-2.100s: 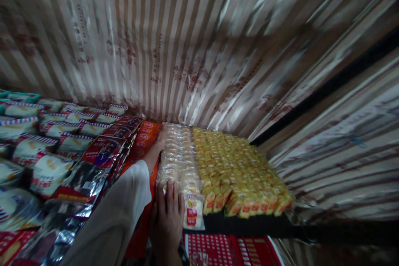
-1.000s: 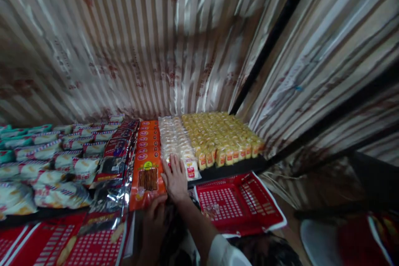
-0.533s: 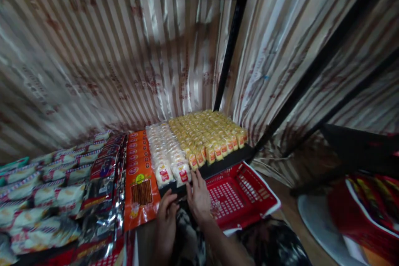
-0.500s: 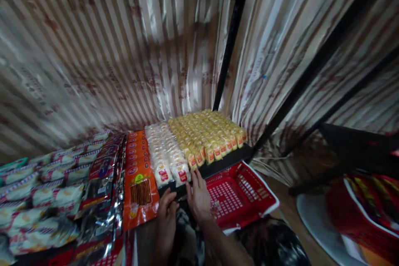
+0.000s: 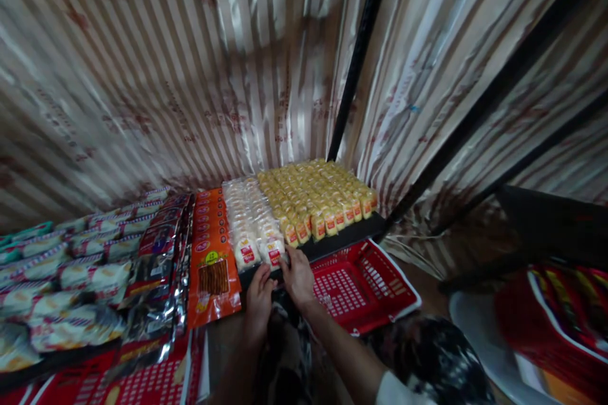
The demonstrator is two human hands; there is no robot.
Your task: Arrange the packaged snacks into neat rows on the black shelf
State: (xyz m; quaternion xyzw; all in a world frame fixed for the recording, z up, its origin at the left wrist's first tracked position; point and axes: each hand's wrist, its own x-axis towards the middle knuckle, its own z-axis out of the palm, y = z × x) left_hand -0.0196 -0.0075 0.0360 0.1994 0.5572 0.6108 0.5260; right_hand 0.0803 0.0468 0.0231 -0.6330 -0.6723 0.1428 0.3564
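Observation:
Two rows of small white snack packets [image 5: 274, 250] with red labels lie on a dark shelf. At the front packet of the right-hand row, my right hand [image 5: 298, 280] has its curled fingers against the right side. My left hand [image 5: 259, 299] is closed at the lower left of that same packet, thumb and fingers bent together. Its fingertips are partly hidden. Just right of the white rows, yellow snack packets [image 5: 318, 228] with red-orange labels stand in tight rows. To the left lies an orange bag [image 5: 209, 247] with a window showing brown sticks.
Dark shiny packets [image 5: 159, 240] and white packets [image 5: 95, 278] fill the left side. A red basket [image 5: 351, 285] sits below the shelf front. A black post [image 5: 354, 69] rises behind, before striped sheeting [image 5: 190, 76]. Another red basket [image 5: 527, 329] with packets stands far right.
My right hand has curled its outstretched fingers and shifted slightly left and up to the white packet's side. My left hand has moved slightly right, closer to it. The camera view has tilted down.

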